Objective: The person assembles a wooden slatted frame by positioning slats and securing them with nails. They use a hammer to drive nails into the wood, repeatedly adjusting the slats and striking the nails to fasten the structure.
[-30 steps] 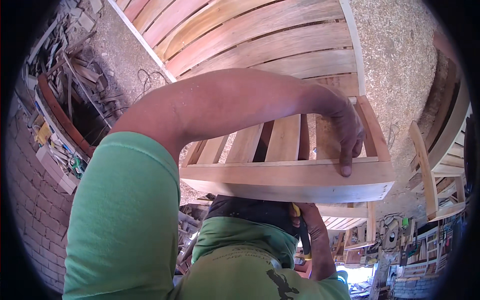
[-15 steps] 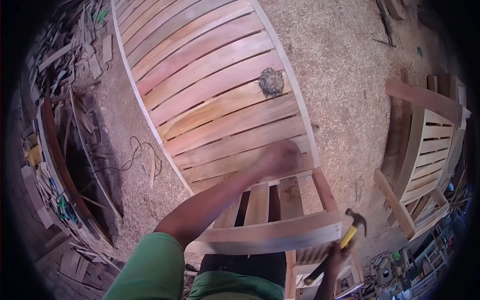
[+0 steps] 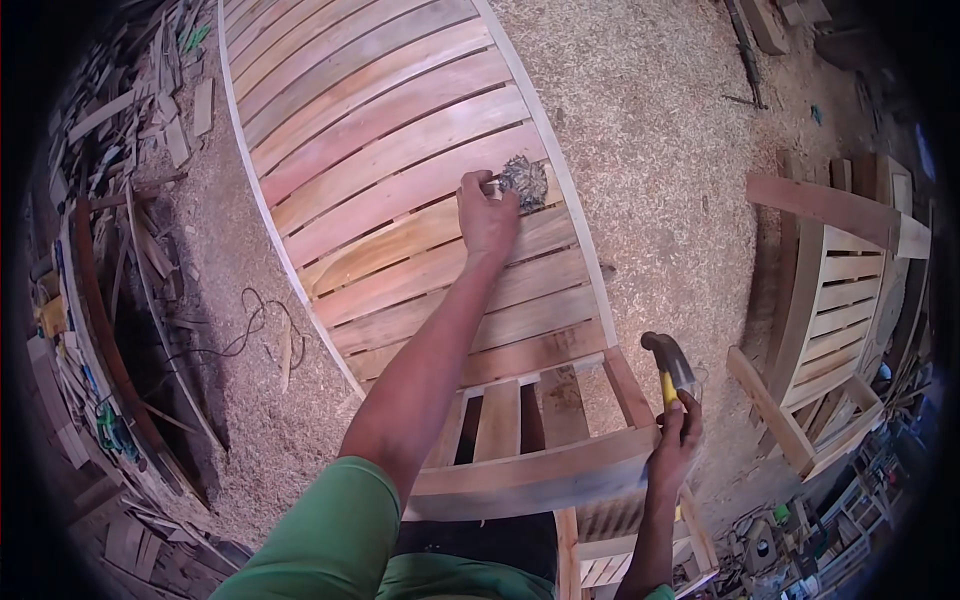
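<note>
My left hand (image 3: 488,215) reaches out over the slatted wooden bed frame (image 3: 400,245). Its curled fingers touch the left edge of a spiky dark heap of what look like nails (image 3: 524,184) on the slats. What lies between the fingertips, if anything, is too small to make out. My right hand (image 3: 675,440), at the near right corner of the frame, is closed round the yellow handle of a claw hammer (image 3: 670,365), with the dark head upward. A curved wooden rail (image 3: 530,470) crosses the frame's near end, close to my body.
Wood shavings cover the floor (image 3: 640,130) on both sides. Another slatted wooden piece (image 3: 840,290) stands at the right. A dark cable (image 3: 250,320) lies on the floor at the left, near a long bench (image 3: 105,320) and piled offcuts (image 3: 150,110). Clutter (image 3: 810,540) fills the lower right.
My left hand has moved from the frame's near end forward to the heap. The hammer has come up and further forward in my right hand, its head now higher. The view has shifted slightly.
</note>
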The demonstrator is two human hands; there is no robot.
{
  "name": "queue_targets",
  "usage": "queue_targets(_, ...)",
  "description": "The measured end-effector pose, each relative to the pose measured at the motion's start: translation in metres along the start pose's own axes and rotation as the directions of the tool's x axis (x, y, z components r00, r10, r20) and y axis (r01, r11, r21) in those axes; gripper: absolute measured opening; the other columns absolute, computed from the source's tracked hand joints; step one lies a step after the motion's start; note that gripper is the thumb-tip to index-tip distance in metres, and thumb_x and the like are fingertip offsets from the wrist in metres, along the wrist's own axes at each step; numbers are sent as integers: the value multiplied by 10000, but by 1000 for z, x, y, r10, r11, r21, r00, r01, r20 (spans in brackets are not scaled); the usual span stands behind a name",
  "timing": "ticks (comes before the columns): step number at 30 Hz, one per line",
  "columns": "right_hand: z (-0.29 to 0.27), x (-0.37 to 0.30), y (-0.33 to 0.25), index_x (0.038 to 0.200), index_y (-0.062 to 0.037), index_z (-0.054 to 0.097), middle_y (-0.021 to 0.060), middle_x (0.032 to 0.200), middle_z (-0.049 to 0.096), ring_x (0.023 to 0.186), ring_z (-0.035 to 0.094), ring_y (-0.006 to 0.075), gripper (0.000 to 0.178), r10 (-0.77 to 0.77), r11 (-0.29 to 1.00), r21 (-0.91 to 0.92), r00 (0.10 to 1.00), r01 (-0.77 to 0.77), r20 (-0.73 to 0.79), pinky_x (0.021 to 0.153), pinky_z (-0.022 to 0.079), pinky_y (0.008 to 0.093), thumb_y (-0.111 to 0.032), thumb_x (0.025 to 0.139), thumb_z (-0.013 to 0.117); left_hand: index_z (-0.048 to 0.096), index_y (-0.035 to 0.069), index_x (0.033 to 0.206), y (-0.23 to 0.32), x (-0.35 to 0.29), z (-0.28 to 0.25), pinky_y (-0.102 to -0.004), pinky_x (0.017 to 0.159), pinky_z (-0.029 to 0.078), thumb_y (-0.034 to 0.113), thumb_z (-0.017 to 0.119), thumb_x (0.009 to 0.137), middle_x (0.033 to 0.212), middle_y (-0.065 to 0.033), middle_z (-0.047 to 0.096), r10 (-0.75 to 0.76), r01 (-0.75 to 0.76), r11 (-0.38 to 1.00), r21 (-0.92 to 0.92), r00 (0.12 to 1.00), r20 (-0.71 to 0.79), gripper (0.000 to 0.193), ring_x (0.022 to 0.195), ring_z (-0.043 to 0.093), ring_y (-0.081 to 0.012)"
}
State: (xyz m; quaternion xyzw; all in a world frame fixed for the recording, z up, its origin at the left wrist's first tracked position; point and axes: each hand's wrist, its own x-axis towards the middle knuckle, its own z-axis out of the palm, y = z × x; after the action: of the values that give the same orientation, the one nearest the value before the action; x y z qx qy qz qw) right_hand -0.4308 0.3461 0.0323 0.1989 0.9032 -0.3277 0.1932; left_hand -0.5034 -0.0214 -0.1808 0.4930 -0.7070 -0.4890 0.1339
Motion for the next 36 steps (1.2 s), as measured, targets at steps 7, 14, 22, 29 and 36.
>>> queue_targets(7,5,-1,3,1295,16,717,81,879,671,812,621,170,420,14,1000,-11,998,-15,-65,730,503,350,-335,1120,568,695,-22,1120,-22,3,10,-404,877,564,198,839,898,1041,-155,715,-185,193,951,-242,981,58,344,944,694,-264)
queue_targets(14,2,5,8,1226,21,728,87,824,674,771,607,173,406,8,1000,-8,998,-9,-61,691,478,350,-329,1101,566,755,-10,1018,1,7,8,-345,788,562,162,831,910,866,-105,750,-329,342,871,-353,939,98,217,799,690,-193)
queue_targets(22,4,9,13,1201,35,730,99,826,676,777,609,181,437,-13,1000,-17,999,13,-35,715,485,368,-353,1105,553,743,27,976,-10,8,-14,-291,685,553,125,748,980,850,-55,729,-303,313,834,-454,948,97,99,747,681,-137)
queue_targets(29,-3,6,23,1242,42,690,115,912,677,851,628,195,429,31,999,39,998,-33,51,772,508,359,-340,1122,536,659,6,1068,24,-6,-52,-293,634,600,95,686,967,865,-65,684,-406,403,708,-580,904,133,137,718,684,-146)
queue_targets(36,-9,12,21,1120,-7,628,45,860,574,810,518,151,333,-130,989,-42,974,140,185,777,459,349,-283,1165,447,680,27,1118,16,-27,-168,-301,660,566,101,728,914,865,-58,660,-402,447,787,-424,894,196,222,697,636,-138)
